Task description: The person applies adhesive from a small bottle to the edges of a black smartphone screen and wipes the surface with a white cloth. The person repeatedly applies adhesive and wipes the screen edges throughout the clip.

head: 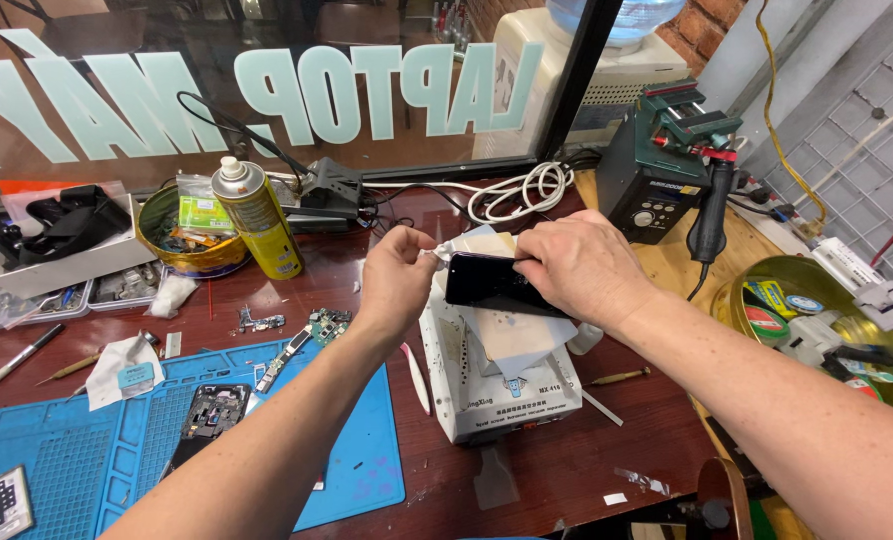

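- Head view looks down on a dark red bench (527, 480) with a white box-shaped machine (497, 385) near the middle, taken here as the landmark
- Just above the machine's top, both hands hold a dark phone (492, 285) lying flat, its long side running left to right
- Right hand (577, 265) covers the phone's right end from above, fingers clenched on it
- Left hand (397, 280) is at the phone's left end, fingers pinching a small white wipe (439, 252) against that end
- On the machine's top, under the phone, lie pale paper sheets (522, 335)
- Left of the machine a blue mat (357, 450) carries an opened phone frame (212, 410); small circuit boards (322, 325) lie just past the mat's far edge
- Further left and behind stands a yellow spray can (259, 220) beside a round gold tin (182, 235) of small parts
- Behind the machine a white cable coil (522, 190) rests by the window
- Right of the machine, a dark station (652, 185) with a black handpiece (712, 215), then a second gold tin (767, 275) holding tape rolls
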